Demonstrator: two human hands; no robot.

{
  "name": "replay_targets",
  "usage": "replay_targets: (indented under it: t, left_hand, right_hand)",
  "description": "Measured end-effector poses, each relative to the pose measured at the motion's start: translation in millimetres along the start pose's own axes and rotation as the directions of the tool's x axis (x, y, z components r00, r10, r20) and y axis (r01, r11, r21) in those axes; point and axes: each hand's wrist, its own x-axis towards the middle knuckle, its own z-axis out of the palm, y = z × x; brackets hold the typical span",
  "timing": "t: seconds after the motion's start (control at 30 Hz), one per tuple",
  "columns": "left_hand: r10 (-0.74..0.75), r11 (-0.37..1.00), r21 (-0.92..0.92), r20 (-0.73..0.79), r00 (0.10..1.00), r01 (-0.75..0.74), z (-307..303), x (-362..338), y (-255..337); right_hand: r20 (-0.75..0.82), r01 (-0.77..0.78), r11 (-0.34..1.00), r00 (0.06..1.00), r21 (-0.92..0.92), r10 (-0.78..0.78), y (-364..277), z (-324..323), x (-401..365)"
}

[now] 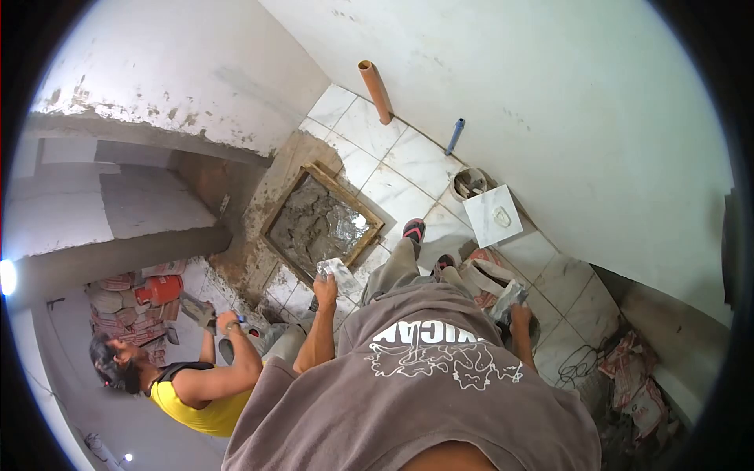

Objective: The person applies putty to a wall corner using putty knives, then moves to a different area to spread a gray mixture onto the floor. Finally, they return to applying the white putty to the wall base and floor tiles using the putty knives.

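Jutting from gripping left hand (325, 288): pale flat piece (341, 276); right hand (521, 317) holding greyish object (510, 297).

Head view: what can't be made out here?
Head view:
Round greyish bucket: contents too small to identify; one side hidden by the square white tile.
Greyish shiny piece in the right hand: exact identity, too small.
Dark object, far right: cut by lens edge.

A whitish, grey-smeared plate (338, 275) is slanting lower left of centre; a grey, shiny object (509, 299) is slanting lower right.
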Motion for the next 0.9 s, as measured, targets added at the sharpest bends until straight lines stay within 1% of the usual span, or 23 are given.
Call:
replay_targets:
  t: [0.1, 0.2, 0.27, 0.3, 0.4, 0.47, 0.5, 0.57, 0.6, 0.67, 0.7, 0.77, 0.8, 0.9]
  left_hand:
    - [-0.007, 1.000, 0.003, -0.009, 1.000, 0.007, 7.5, 9.8, -30.1]
    - [-0.011, 1.000, -0.029, -0.030, 1.000, 0.010, 12.5, 10.9, -48.2]
    - [-0.024, 0.999, -0.045, -0.046, 0.999, 0.022, 14.0, 8.9, -55.3]
    - [-0.028, 0.999, -0.022, -0.046, 0.999, 0.027, 14.3, 7.7, -60.2]
    - [-0.038, 0.999, 0.022, -0.040, 0.999, 0.039, 13.6, 6.7, -75.4]
    - [-0.042, 0.999, 0.016, -0.032, 0.999, 0.042, 12.5, 6.0, -82.3]
    - [-0.057, 0.998, 0.006, -0.032, 0.998, 0.057, 10.7, 3.2, -78.8]
    - [-0.086, 0.996, -0.016, -0.035, 0.996, 0.086, 6.1, -2.9, -66.1]
    - [-0.077, 0.997, -0.011, -0.037, 0.996, 0.077, 6.7, -1.9, -70.3]
    - [-0.059, 0.998, 0.001, -0.039, 0.997, 0.059, 7.3, 0.7, -79.1]
    - [-0.048, 0.999, 0.016, -0.037, 0.998, 0.049, 5.2, -3.1, -67.4]
    - [-0.027, 0.998, 0.048, -0.030, 0.999, 0.028, -0.7, -12.3, -32.0]
    - [-0.022, 0.999, 0.040, -0.028, 0.999, 0.023, 0.0, -11.1, -32.7]
    - [-0.026, 0.999, 0.033, -0.030, 0.999, 0.027, 2.0, -9.3, -29.2]
  right_hand:
    - [-0.040, -0.037, 0.992, 0.999, -0.119, 0.033, 1.3, -2.4, 3.9]
    - [-0.075, -0.099, 0.988, 0.993, -0.122, 0.090, -18.5, 4.4, -8.8]
    - [-0.034, -0.022, 0.996, 0.999, -0.090, 0.020, -13.1, 2.4, -5.6]
    - [-0.013, 0.014, 0.997, 1.000, -0.074, -0.015, -11.5, 1.8, -4.5]
    - [0.005, 0.041, 0.995, 0.999, -0.086, -0.041, -3.9, -0.7, 3.4]
    - [-0.030, 0.062, 0.989, 0.997, -0.136, -0.067, 18.4, -6.3, 22.8]
    - [-0.047, 0.074, 0.984, 0.995, -0.162, -0.083, 25.1, -8.3, 28.5]
    - [0.021, 0.082, 0.991, 0.997, -0.108, -0.080, 15.8, -8.7, 22.9]
    - [0.055, 0.084, 0.993, 0.995, -0.081, -0.080, 14.0, -9.1, 23.2]
    - [0.065, 0.065, 0.994, 0.996, -0.090, -0.059, 11.5, -8.9, 24.6]
    - [0.069, 0.054, 0.994, 0.996, -0.095, -0.048, 12.6, -10.1, 27.0]
    - [0.034, 0.102, 0.992, 0.994, -0.079, -0.100, 23.0, -10.0, 37.5]
    - [0.016, 0.127, 0.989, 0.992, -0.071, -0.126, 21.2, -7.9, 36.4]
    - [0.047, 0.087, 0.994, 0.995, -0.063, -0.084, 8.8, -7.1, 29.9]
